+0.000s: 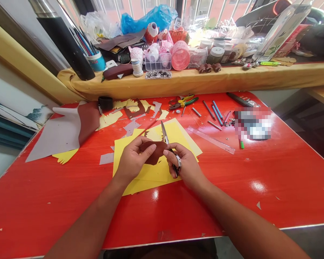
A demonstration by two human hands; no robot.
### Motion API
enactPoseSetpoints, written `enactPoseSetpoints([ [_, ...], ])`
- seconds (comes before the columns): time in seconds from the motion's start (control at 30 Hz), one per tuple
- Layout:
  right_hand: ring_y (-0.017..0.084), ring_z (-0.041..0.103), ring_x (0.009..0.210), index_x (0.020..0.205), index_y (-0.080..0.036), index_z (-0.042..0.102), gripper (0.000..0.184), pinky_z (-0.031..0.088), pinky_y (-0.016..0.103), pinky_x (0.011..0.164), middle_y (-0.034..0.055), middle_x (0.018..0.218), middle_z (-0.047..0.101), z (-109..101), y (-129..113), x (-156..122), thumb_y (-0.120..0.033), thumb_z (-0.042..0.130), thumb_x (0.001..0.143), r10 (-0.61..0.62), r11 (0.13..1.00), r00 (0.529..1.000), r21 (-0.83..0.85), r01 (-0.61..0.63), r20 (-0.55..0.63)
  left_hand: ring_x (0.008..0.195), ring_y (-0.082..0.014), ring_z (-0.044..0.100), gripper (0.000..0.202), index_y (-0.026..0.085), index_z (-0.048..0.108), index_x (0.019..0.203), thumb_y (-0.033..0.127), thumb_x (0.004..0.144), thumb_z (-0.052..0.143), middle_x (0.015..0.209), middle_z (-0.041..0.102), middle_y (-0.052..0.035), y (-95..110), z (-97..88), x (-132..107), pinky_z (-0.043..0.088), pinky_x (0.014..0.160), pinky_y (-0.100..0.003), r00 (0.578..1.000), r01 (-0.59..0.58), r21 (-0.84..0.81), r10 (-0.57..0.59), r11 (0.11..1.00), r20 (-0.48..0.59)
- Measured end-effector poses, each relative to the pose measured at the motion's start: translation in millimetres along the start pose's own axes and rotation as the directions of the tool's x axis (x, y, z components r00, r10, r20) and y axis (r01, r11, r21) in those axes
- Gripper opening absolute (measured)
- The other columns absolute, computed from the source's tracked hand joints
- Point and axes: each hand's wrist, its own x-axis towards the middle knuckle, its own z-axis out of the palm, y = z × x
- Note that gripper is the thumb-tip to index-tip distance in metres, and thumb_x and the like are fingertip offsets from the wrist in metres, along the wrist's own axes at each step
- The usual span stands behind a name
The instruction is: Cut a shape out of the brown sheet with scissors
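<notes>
Between my hands is a piece of brown leather (154,155), held over the yellow sheets. My left hand (132,158) pinches it from the left, thumb on top. A pair of scissors (165,133) sits in my right hand (183,162), blades pointing away from me along the leather's right edge. My right thumb and forefinger also touch that edge. Beneath lie yellow sheets (140,185) with brown and pale scraps on them. Whether the blades are closed on the leather cannot be made out.
A large brown-and-grey leather sheet (62,126) lies at the left. Cut scraps (136,108), pliers (184,102), pens (217,110) and a clear ruler (212,140) lie toward the back. The cluttered ledge behind holds a black flask (67,46) and a plastic bottle (282,32).
</notes>
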Motion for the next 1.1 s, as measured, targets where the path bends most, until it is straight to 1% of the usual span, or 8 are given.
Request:
enactPoseSetpoints([
  [0.23,0.009,0.049,0.034,0.1,-0.024,0.071,0.039,0.031,0.022,0.039,-0.0125,0.058,0.054,-0.8,0.8,1.1,-0.056,0.087,0.085,0.016,0.999,1.0,0.029,-0.015,-0.011,0.072,-0.0208,0.075,0.037,0.023,0.072,0.096,0.056,0.09,0.088,0.084,0.077,-0.0022,3.7,0.0,-3.0,0.065,0.062,-0.032,1.0,0.006,-0.011,-0.006,1.0,0.014],
  [0.4,0.01,0.049,0.034,0.101,-0.025,0.07,0.038,0.033,0.022,0.039,-0.0121,0.056,0.055,-0.4,-0.8,0.4,-0.056,0.086,0.086,0.016,0.999,1.0,0.028,-0.016,-0.012,0.074,-0.0218,0.076,0.036,0.023,0.072,0.096,0.054,0.089,0.089,0.086,0.079,-0.0028,6.5,1.6,-3.9,0.067,0.062,-0.032,1.0,-0.011,-0.013,0.011,1.0,0.024],
  [0.5,0.01,0.049,0.034,0.102,-0.025,0.071,0.037,0.034,0.022,0.04,-0.0121,0.055,0.055,0.0,-1.5,-0.8,-0.056,0.085,0.088,0.012,1.0,1.0,0.018,-0.011,-0.006,0.075,-0.022,0.077,0.035,0.023,0.072,0.096,0.054,0.089,0.089,0.087,0.08,-0.003,5.9,1.9,-4.0,0.068,0.063,-0.033,0.999,-0.012,-0.021,0.012,1.0,0.03],
  [0.73,0.011,0.049,0.035,0.099,-0.026,0.068,0.037,0.033,0.022,0.04,-0.0118,0.055,0.056,-0.7,-0.5,-0.9,-0.056,0.085,0.087,0.024,0.999,1.0,0.025,-0.023,-0.019,0.069,-0.022,0.077,0.036,0.023,0.072,0.097,0.054,0.09,0.088,0.084,0.078,-0.0024,2.6,2.1,-4.9,0.068,0.061,-0.034,0.999,0.011,-0.024,-0.01,1.0,0.045],
  [0.93,0.01,0.05,0.034,0.097,-0.026,0.067,0.036,0.033,0.022,0.039,-0.0114,0.057,0.057,-0.2,-0.1,-0.8,-0.055,0.085,0.086,0.026,0.999,0.999,0.025,-0.025,-0.022,0.073,-0.022,0.078,0.031,0.023,0.073,0.096,0.049,0.091,0.087,0.085,0.078,-0.0029,0.7,1.4,-3.5,0.066,0.06,-0.031,0.999,-0.017,0.001,0.017,1.0,0.052],
  [1.0,0.01,0.05,0.034,0.097,-0.026,0.067,0.035,0.032,0.022,0.039,-0.0116,0.056,0.057,-0.2,-0.8,-0.7,-0.055,0.085,0.086,0.024,0.999,0.999,0.022,-0.024,-0.027,0.075,-0.0219,0.078,0.031,0.023,0.073,0.096,0.049,0.091,0.088,0.087,0.079,-0.0029,0.3,0.8,-2.9,0.068,0.062,-0.031,0.998,-0.012,0.001,0.012,1.0,0.058],
  [1.1,0.01,0.05,0.034,0.097,-0.026,0.068,0.034,0.031,0.022,0.04,-0.012,0.055,0.055,-1.0,-1.1,-0.5,-0.054,0.084,0.087,0.02,1.0,0.999,0.009,-0.02,-0.031,0.079,-0.0226,0.079,0.034,0.023,0.073,0.096,0.053,0.092,0.088,0.09,0.079,-0.0031,0.1,0.0,-2.5,0.072,0.071,-0.035,0.995,0.023,-0.015,-0.021,1.0,0.1],
])
